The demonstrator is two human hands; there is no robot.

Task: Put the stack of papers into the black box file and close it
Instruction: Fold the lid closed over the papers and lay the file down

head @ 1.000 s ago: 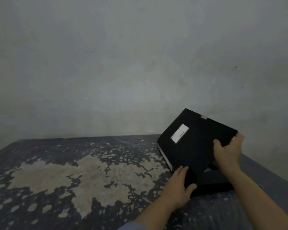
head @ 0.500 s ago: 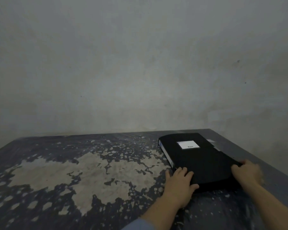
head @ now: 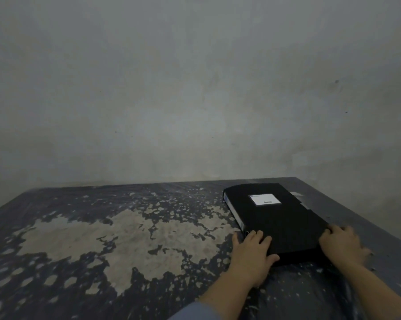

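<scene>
The black box file (head: 275, 218) lies flat and shut on the worktop (head: 125, 239), in the lower right of the frame, its white label (head: 264, 199) facing up. Its long axis runs from my hands away toward the wall (head: 195, 88), angled a little to the left as it goes, so the short near end is the one facing me. I cannot see the papers; I judge they are inside, since none lie on the worktop.

My left hand (head: 252, 257) rests flat, fingers spread a little, on the near left corner of the lid, palm partly down on the worktop beside it. My right hand (head: 342, 245) is spread loosely over the near right corner, fingers curled onto the edge. Neither hand grips anything; both press or rest on the file.

Both hands are at the same near end, about equally close. The right hand sits on the opening side, where a flap shows along the far right edge, so I judge any last press to seat the closure falls to that hand, while the left steadies the spine side.
</scene>
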